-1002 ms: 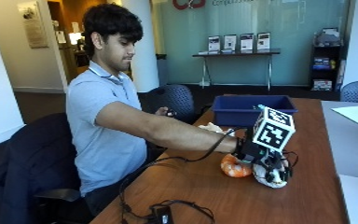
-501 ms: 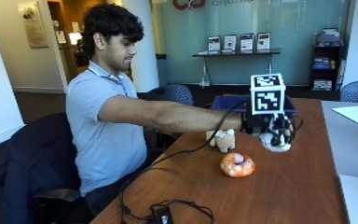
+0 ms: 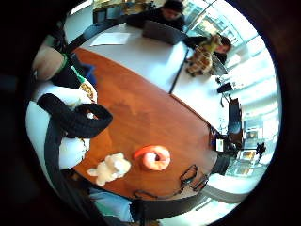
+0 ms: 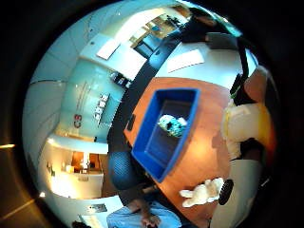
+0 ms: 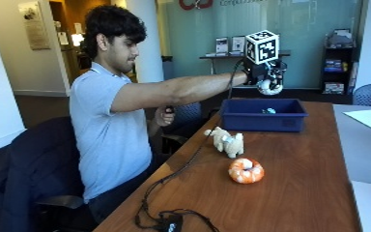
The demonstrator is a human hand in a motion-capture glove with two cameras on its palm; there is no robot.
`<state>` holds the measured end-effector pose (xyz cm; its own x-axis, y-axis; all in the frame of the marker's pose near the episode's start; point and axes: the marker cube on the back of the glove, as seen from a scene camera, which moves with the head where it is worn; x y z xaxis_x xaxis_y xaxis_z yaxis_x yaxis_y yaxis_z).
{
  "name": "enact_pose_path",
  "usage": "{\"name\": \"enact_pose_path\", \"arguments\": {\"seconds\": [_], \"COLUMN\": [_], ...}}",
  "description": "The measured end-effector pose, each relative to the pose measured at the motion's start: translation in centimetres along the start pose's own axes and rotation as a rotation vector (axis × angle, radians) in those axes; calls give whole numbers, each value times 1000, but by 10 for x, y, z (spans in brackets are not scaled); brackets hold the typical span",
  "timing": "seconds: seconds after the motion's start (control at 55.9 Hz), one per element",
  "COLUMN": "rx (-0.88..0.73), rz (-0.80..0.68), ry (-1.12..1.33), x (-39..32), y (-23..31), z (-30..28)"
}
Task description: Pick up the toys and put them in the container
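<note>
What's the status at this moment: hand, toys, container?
Right hand above the blue container, gripping a white toy. One teal toy already in the container. Cream plush and orange ring toy on the table. Nothing in the way.

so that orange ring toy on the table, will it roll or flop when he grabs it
The orange ring toy lies flat on the wooden table, so it probably won't roll. It looks plush and plump, so likely soft, light and squashy rather than floppy. Its fuzzy surface should not slip in the gloved hand.
</note>
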<state>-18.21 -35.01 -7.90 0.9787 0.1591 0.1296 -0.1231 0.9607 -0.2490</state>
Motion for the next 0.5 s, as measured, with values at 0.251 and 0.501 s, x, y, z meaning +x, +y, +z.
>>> {"name": "enact_pose_path", "arguments": {"seconds": [0.251,0.501], "rx": [-88,-362], "rz": [-198,-165], "ry": [-16,46], "x": [-113,-151], "y": [-6,0], "z": [35,63]}}
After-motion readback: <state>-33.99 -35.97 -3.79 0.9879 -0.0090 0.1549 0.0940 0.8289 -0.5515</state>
